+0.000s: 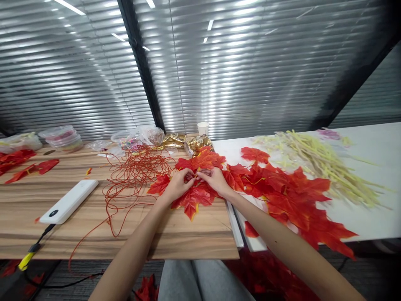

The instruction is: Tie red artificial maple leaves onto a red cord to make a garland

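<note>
My left hand (179,184) and my right hand (216,180) come together near the table seam, fingers bent in a pinch. Between their fingertips is the stem end of a red artificial maple leaf (196,198), whose points hang toward me. A thin cord may also be in the fingers; that detail is too small to tell. Behind the hands more red-orange leaves (208,159) lie flat. Left of them is a loose tangle of red cord (138,167), with one strand running off the front edge. A long heap of maple leaves (288,192) spreads to the right of my right hand.
A white power bank (69,202) with a black cable lies at left. Plastic tubs (61,138), gold foil packets (197,145) and a paper cup (203,128) line the back. Yellow strips (328,167) cover part of the white table (382,150). Leaves lie on the floor.
</note>
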{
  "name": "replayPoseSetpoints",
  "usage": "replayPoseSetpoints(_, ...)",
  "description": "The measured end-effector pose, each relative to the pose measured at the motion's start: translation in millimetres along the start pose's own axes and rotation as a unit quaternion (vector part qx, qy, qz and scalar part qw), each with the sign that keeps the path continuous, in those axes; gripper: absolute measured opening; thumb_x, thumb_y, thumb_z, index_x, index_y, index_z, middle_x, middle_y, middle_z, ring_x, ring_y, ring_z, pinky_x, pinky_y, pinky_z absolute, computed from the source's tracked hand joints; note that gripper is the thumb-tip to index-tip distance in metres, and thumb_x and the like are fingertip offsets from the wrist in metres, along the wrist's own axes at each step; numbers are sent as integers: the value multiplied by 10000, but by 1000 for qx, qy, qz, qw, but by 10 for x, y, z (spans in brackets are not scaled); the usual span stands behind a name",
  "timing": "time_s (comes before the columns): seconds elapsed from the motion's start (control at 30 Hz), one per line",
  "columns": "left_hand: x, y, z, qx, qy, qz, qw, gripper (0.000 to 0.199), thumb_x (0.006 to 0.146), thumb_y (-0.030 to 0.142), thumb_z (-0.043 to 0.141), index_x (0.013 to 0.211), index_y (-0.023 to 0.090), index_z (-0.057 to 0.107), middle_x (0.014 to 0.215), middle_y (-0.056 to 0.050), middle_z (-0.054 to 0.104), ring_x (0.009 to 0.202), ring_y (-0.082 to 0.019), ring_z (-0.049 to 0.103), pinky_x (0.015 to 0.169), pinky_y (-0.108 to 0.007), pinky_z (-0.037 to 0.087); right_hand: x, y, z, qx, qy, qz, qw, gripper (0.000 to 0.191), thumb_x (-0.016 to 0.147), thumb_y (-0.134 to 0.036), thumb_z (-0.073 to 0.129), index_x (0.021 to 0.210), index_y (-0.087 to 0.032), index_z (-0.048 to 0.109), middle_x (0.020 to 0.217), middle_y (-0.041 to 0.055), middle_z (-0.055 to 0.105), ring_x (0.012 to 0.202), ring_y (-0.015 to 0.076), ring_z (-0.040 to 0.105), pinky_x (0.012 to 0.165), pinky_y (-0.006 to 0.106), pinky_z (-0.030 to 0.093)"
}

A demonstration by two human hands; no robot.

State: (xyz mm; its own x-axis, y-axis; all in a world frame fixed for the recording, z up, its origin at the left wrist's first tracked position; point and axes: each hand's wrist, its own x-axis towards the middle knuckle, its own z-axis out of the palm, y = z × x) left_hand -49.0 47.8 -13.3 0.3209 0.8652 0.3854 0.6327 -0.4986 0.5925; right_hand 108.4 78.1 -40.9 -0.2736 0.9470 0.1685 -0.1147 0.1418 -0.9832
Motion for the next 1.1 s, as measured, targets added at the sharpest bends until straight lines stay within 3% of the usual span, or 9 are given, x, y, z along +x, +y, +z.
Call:
replayPoseSetpoints(0.13,-1,0,-4,4,19,-9,1000,197,748,204,557,934,147,587,804,-40,666,727,-140,612,703,-257,474,-7,-14,-1,1,2,3,1000,284,653,-387,659,754,-123,631,668,75,672,672,199,639,693,333,500)
replayPoseSetpoints(0.5,8,6,-22,21,22,-35,999,190,742,233,577,891,154,665,858,-67,685,765,-161,624,719,-273,486,-6,-22,-5,12,-9,15,1000,282,642,-389,662,731,-123,632,666,73,681,658,195,644,667,317,507)
replayPoseSetpoints(1.1,19,-8,-3,30,19,-13,999,154,725,205,580,842,151,664,792,-55,675,694,-140,608,668,-253,481,-21,-61,3,17,-11,14,1000,261,634,-376,672,705,-129,634,645,56,663,618,169,629,640,289,489)
